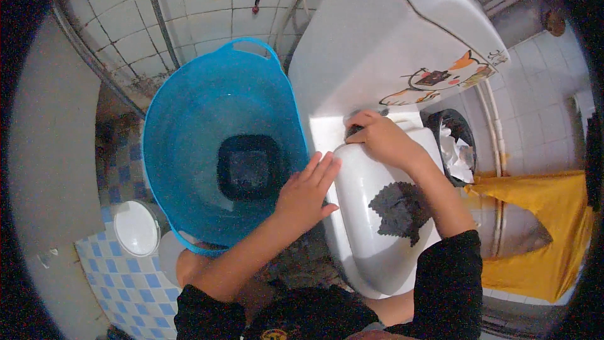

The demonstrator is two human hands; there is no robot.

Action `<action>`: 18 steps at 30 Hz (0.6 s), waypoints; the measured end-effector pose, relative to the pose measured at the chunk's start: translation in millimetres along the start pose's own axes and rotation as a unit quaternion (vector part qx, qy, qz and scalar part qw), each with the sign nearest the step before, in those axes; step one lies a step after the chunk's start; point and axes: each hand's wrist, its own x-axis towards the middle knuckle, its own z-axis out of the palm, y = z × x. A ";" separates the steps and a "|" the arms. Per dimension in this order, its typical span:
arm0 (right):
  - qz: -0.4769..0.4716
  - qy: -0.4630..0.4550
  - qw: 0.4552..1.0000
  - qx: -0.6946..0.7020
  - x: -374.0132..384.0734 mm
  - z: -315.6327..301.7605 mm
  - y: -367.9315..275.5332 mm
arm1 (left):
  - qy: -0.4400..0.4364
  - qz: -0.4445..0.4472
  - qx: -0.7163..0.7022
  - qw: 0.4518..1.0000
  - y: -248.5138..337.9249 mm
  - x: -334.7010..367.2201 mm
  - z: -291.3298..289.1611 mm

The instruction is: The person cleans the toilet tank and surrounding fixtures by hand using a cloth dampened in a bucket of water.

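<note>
A white toilet with its lid (365, 239) down stands in front of me, right of centre. My right hand (380, 138) is closed at the back of the lid, by the hinge. Something small and dark (355, 130) shows under its fingers, too covered to name. Fingers stretched out, my left hand (308, 189) rests at the toilet's left edge, beside the tub, and holds nothing. On the lid, under my right forearm, lies a crumpled dark grey cloth (399, 211) with zigzag edges.
A big blue tub (182, 151) holds water and a dark square shape (248, 167). The toilet tank (371, 38) bears a cartoon sticker. Right of the toilet are a black bin (469, 132) with paper and a yellow cloth (560, 233). A white-lidded bucket (135, 228) stands left.
</note>
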 end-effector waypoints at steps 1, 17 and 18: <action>-0.025 0.023 0.999 0.000 -1.7 2.2 7.0 | 0.000 0.001 0.000 1.000 -0.1 0.2 0.5; -0.064 0.088 0.980 0.168 -1.7 16.4 32.6 | 0.003 0.003 0.000 1.000 1.0 0.8 0.6; -0.074 0.069 0.983 0.154 0.6 14.5 32.0 | 0.000 -0.001 0.002 1.000 0.9 0.6 0.6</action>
